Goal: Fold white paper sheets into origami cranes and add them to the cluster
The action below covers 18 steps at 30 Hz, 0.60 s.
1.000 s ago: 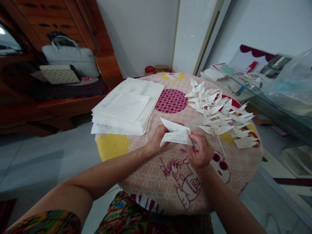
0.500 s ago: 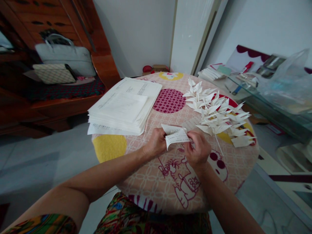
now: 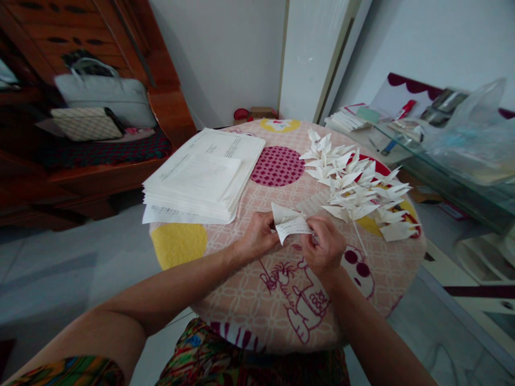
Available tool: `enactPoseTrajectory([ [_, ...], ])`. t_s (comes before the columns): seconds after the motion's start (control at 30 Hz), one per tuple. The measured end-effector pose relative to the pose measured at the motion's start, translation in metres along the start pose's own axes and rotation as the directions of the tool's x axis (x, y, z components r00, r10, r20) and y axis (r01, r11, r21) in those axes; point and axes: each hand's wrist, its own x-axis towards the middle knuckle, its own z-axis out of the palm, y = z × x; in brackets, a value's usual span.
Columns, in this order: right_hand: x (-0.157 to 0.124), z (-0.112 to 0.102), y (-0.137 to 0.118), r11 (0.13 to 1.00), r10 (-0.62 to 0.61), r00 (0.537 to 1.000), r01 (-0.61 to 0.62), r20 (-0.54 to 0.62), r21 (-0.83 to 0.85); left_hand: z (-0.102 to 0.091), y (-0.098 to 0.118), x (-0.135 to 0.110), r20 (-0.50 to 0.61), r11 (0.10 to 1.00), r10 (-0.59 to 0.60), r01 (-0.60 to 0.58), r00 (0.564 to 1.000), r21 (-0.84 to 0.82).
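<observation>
Sheets of printed paper (image 3: 173, 187) sit in a thick stack toward the left edge of a round bench (image 3: 237, 300) draped in patterned cloth, a smaller white sheet (image 3: 215, 177) lying on top. Near the middle of the bench, a person's left hand (image 3: 259, 236) closes in a narrow curl at the left end of a small folded paper (image 3: 293, 227); its fingertips are partly hidden behind a flap, so how firmly they press cannot be told. The folded paper is held between both hands, its longer side running roughly from one hand to the other, about in line with the bench's near edge. One flap rises toward the far edge, while another, bearing lines of writing, dips toward the near edge. Neither hand is the nearer, as both meet the paper. At its right end, the right hand (image 3: 324, 244) pinches it between thumb and bunched fingers, with little gap showing. Just beyond, a loose printed sheet (image 3: 310, 203) lies flat on the cloth. Farther right, folded paper figures (image 3: 346, 179) crowd toward the bench's right edge, a thin white stick (image 3: 359, 237) angling from them toward the near edge.
</observation>
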Motion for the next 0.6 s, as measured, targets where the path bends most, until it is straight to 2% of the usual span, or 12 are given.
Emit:
enactPoseTrajectory([
  [0.17, 0.0, 0.0, -0.001, 0.998, 0.041, 0.999, -0.042, 0.033, 0.039, 0.0, 0.005, 0.001, 0.009, 0.99, -0.072, 0.072, 0.997, -0.124],
  [0.27, 0.0, -0.001, -0.001, 0.995, 0.063, 0.995, -0.069, 0.079, 0.066, 0.002, 0.001, 0.003, -0.021, 0.957, -0.164, 0.154, 0.986, -0.245],
  [0.43, 0.003, 0.003, -0.004, 0.981, 0.187, 0.969, -0.191, 0.16, 0.01, 0.009, -0.011, 0.007, 0.0, 0.79, -0.414, 0.359, 0.91, -0.497],
  [0.5, 0.004, 0.005, -0.005, 0.97, 0.24, 0.955, -0.245, 0.173, 0.004, 0.011, -0.013, 0.007, 0.017, 0.728, -0.461, 0.39, 0.887, -0.565],
  [0.6, 0.006, 0.006, -0.005, 0.958, 0.275, 0.944, -0.285, 0.181, 0.035, 0.012, -0.015, 0.007, 0.019, 0.694, -0.483, 0.396, 0.875, -0.601],
])
